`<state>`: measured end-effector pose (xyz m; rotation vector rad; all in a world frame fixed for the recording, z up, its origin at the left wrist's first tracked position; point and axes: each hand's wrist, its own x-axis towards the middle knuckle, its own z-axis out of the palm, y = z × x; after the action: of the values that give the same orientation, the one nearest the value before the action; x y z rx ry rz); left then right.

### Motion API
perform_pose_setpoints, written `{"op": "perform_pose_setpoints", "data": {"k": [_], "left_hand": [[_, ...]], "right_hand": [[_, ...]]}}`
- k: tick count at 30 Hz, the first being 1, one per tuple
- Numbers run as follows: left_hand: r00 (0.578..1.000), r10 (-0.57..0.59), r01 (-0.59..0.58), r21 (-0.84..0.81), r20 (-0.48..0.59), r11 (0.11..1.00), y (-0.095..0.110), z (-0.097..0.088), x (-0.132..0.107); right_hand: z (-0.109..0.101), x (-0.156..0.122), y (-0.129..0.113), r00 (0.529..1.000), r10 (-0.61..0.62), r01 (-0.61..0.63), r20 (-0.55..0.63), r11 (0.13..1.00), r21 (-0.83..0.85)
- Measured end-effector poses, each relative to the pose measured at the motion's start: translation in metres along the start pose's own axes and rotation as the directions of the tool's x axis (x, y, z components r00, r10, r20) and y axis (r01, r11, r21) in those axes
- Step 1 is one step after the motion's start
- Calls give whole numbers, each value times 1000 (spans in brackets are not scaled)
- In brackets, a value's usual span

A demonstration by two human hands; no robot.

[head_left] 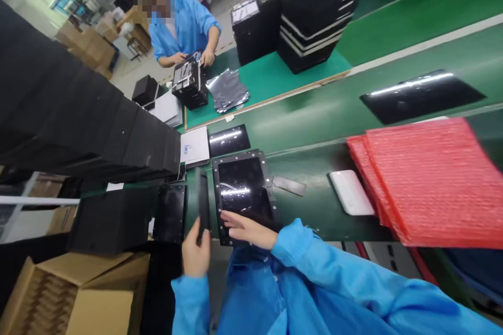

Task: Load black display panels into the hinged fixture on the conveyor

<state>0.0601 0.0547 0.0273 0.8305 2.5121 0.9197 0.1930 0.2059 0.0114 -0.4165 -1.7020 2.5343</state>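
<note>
Blue sleeves reach in from the bottom of the view, and both hands work at the same spot on a wide green belt [310, 120]. The left hand [195, 254] is closed around the low end of a thin black piece [203, 201], which stands up on its edge. Its fingers and thumb hold it tight, so this grip looks clamped. The right hand [247, 230] is open, with its fingers lying flat and spread on the low edge of a black frame [240, 157] around a shiny dark screen [243, 186]. It rests there and does not grip. The frame lies flat on the belt, and the thin black piece stands just beside its left side. Right now, the hands have these two things side by side. Another black framed panel [171, 213] lies close by on the left, and a small dark strip [288, 186] lies just to the right of the frame. Farther right are a white pad [351, 192] and a pile of red bubble bags [428, 183]. Across the belt, a co-worker in a blue coat [184, 31] has both hands on a black case [189, 84]. Tall stacks of black cases [314, 15] stand on a green table [271, 84], and a brown cardboard box [78, 293] sits at the lower left.
</note>
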Motion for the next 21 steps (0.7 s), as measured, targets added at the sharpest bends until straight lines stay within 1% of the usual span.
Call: {"op": "perform_pose_setpoints", "data": {"k": [1, 2, 3, 4, 5, 6, 7, 10, 12, 13, 14, 15, 16, 17, 18, 19, 20, 21], "left_hand": [[995, 101, -102, 68, 22, 992, 12, 1, -17], [982, 181, -187, 137, 55, 973, 21, 3, -32], [969, 232, -244, 199, 83, 949, 29, 6, -44], [960, 263, -280, 252, 99, 926, 34, 10, -52], [954, 283, -300, 296, 102, 907, 36, 14, -56], [949, 298, -316, 327, 105, 891, 37, 18, -58], [942, 310, -335, 345, 126, 877, 36, 21, -58], [917, 335, -395, 356, 218, 847, 29, 28, -53], [923, 300, -372, 364, 240, 854, 24, 30, -50], [935, 265, -339, 371, 235, 865, 22, 31, -50], [949, 219, -293, 380, 225, 877, 18, 33, -49], [961, 166, -243, 390, 219, 888, 15, 34, -49], [969, 115, -197, 396, 220, 897, 12, 36, -50], [970, 72, -161, 396, 231, 904, 9, 39, -50], [968, 41, -138, 387, 247, 912, 7, 41, -50], [963, 26, -126, 365, 268, 922, 4, 43, -48], [958, 23, -121, 329, 286, 937, 2, 44, -44], [955, 25, -113, 283, 295, 952, -2, 43, -37]], "right_hand": [[1, 0, 1, 999, 15, -11, -45, 996, 83], [0, -3, 2, 991, 22, -5, -134, 992, 130], [-3, -6, 3, 968, 24, 13, -248, 989, 147], [-8, -10, 4, 933, 22, 32, -360, 989, 143], [-16, -14, 4, 898, 18, 43, -440, 991, 128], [-25, -16, 3, 874, 19, 41, -485, 993, 112], [-35, -17, 1, 865, 23, 30, -501, 995, 96], [-65, -11, -8, 883, 49, -32, -468, 998, 45], [-82, -8, -15, 889, 60, -62, -453, 998, 11], [-88, -8, -17, 888, 50, -60, -456, 998, -8], [-94, -11, -18, 877, 24, -45, -479, 998, -33], [-98, -15, -16, 851, -22, -18, -525, 997, -71], [-101, -21, -12, 805, -83, 11, -587, 992, -125], [-102, -27, -6, 743, -147, 28, -653, 982, -189], [-101, -33, 2, 675, -202, 23, -709, 967, -253], [-98, -38, 11, 620, -239, 0, -747, 952, -305], [-93, -40, 22, 593, -254, -33, -764, 940, -339], [-87, -41, 33, 592, -249, -71, -767, 931, -357]]}}
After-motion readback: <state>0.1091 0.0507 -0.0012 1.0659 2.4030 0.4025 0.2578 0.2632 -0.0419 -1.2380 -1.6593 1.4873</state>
